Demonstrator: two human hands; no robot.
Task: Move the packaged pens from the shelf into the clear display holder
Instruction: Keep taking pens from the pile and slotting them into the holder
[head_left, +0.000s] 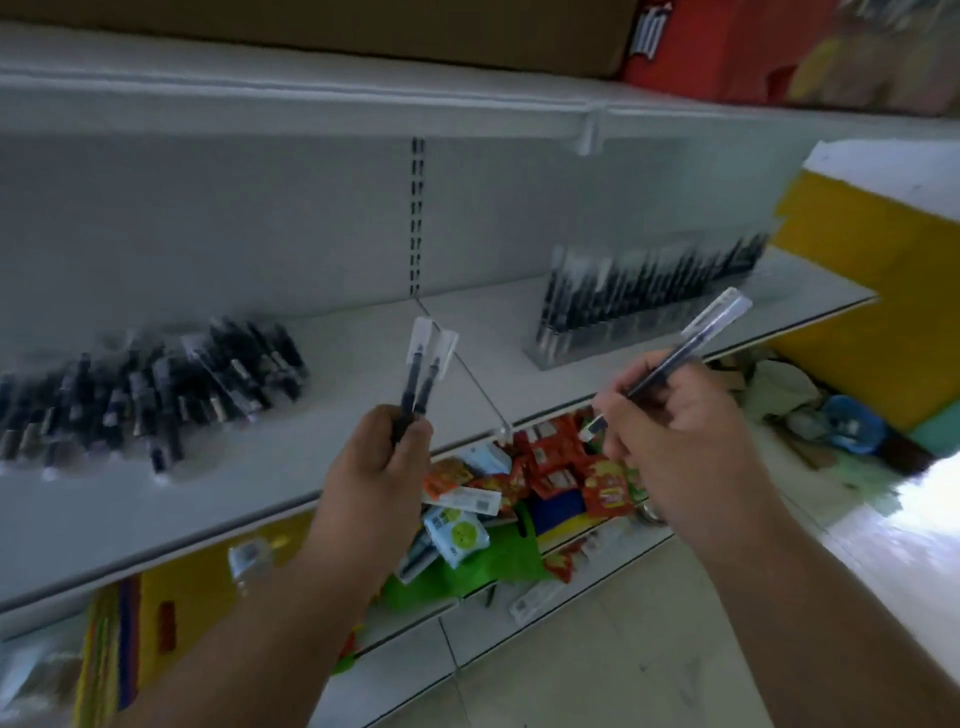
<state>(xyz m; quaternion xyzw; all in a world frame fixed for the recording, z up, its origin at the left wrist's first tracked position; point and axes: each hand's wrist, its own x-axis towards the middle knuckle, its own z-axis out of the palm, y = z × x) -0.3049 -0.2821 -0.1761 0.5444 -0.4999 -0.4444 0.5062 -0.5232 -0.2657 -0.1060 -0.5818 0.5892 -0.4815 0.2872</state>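
Right hand (670, 436) pinches one packaged pen (691, 343); left hand (374, 457) grips two more (421, 374), fanned loosely, and one could slip. Beyond, the clear display holder (644, 317) looks crowded on the shelf (483, 332): a careless insertion risks jamming.

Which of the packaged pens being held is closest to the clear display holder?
The single pen in the right hand: its wrapped end points toward the clear display holder, while the two pens in the left hand stand farther left.
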